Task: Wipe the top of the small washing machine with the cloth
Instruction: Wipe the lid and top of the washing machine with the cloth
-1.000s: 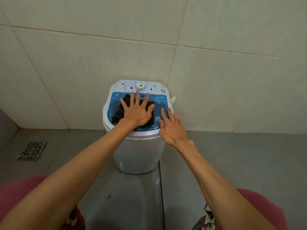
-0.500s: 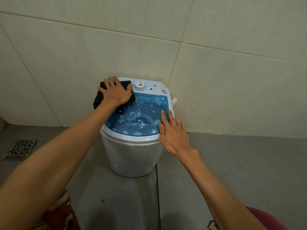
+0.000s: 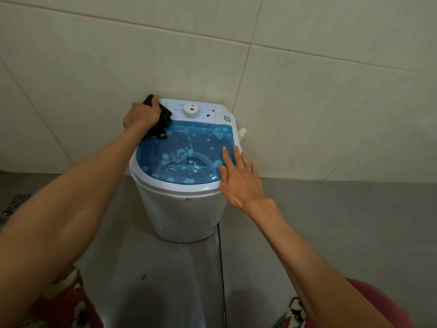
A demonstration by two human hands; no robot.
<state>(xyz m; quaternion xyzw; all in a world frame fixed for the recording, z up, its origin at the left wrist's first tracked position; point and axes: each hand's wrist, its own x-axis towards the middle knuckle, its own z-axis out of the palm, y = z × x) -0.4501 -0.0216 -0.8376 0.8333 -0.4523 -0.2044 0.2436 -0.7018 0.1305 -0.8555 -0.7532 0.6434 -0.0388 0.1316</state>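
The small washing machine (image 3: 184, 209) is white with a see-through blue lid (image 3: 189, 147) and stands on the floor against the tiled wall. Pale spots mark the lid. A white control panel with a dial (image 3: 191, 110) runs along its back. My left hand (image 3: 142, 114) grips a black cloth (image 3: 160, 125) at the machine's back left corner, bunched under the palm and hanging onto the lid. My right hand (image 3: 241, 178) lies flat with fingers spread on the lid's right front edge.
Cream wall tiles (image 3: 307, 91) rise right behind the machine. Grey floor tiles (image 3: 331, 221) lie around it. A metal floor drain (image 3: 14, 204) sits at the far left. My knees in red flowered cloth show at the bottom corners.
My left hand swept the cloth from the lid's middle to the back left corner and closed around it. My right hand stayed on the right edge.
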